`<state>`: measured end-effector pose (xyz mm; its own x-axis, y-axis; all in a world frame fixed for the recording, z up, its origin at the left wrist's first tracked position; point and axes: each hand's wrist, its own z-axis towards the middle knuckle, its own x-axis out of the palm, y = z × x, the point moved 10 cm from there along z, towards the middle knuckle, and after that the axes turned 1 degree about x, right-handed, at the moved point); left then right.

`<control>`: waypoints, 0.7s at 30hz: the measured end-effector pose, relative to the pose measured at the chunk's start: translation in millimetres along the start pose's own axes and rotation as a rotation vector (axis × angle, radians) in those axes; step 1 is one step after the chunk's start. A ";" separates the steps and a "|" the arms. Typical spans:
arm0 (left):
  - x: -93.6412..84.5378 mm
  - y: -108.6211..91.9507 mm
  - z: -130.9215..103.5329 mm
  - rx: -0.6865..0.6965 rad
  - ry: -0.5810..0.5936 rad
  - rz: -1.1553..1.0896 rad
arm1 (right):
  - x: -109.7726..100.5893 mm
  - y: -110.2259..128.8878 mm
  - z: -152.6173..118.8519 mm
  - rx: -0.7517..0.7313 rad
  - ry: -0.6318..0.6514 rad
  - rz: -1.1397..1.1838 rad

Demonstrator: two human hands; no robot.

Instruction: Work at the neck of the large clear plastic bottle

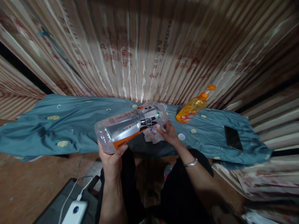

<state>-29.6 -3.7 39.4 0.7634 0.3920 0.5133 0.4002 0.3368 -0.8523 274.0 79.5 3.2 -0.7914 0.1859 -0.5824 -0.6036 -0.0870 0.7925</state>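
Note:
A large clear plastic bottle (126,127) with an orange, black and silver label lies tilted across both hands, its neck toward the right. My left hand (112,158) grips it near the base, thumb along the lower side. Around the neck end, my right hand (168,133) is closed, with a silver bracelet on that wrist. Beneath the bottle, by the right fingers, shows a crumpled pale pink and white wrapper or tissue (153,136). A small white cap (181,136) lies on the cloth right of my right hand.
An orange pump bottle (192,109) stands on the teal cloth (84,124), toward its back right. Farther right lies a black phone (233,138). A white power bank (75,212) with a cable sits at lower left. Patterned curtains (140,56) hang behind.

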 end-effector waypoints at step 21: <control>-4.8 1.7 2.1 -0.013 -0.014 0.020 | -1.7 3.2 -3.1 0.024 0.007 0.015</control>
<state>-33.6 -3.2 35.7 0.7646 0.4103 0.4970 0.3911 0.3175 -0.8638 273.1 75.8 6.2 -0.8011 0.1777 -0.5716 -0.5893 -0.0667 0.8052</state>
